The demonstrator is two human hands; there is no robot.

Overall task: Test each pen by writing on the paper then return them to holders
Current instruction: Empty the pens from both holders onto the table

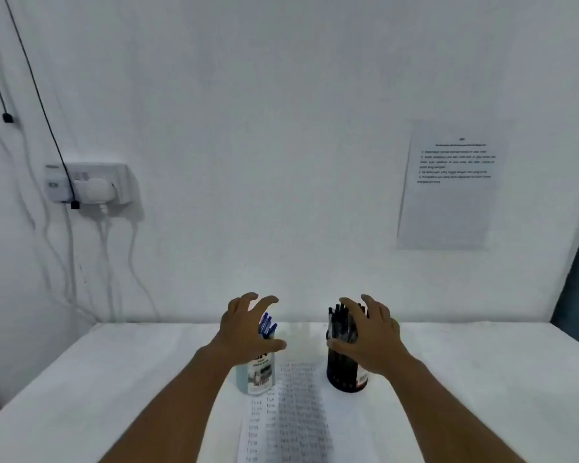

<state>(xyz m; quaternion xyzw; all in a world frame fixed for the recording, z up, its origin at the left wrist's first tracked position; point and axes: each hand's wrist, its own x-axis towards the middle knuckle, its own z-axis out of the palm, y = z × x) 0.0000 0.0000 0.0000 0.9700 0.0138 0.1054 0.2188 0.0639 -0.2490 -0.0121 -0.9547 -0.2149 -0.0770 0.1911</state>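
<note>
Head view, and here are the pens: a bunch of blue pens (268,325) standing in the pale holder (255,375) on my left, a thicker bunch of black pens (340,324) in the black holder (346,372) on my right. Both cups sit on the white table (81,379), well apart, with the paper (288,416) lying between them and running toward me, already covered in columns of small handwriting.

My left hand (244,329) hovers over the blue bunch, fingers spread and arched, nothing in them. My right hand (370,339) hovers the same way just beside the black bunch, thumb low near the cup's rim, fingers splayed, holding nothing. Whether either hand touches its cup, I cannot tell.

These should be light, stiff plastic sticks, smooth-barrelled, so a bit slippery. I'd pinch one by its upper end, thumb against two fingers, and draw it straight up. The black ones look tightly packed, so a neighbour could ride up with it. The cups look light too and could tip or slide if I drag sideways.

Beyond that, a printed sheet (448,185) hangs on the wall, and a socket (87,182) with cables sits at the left.
</note>
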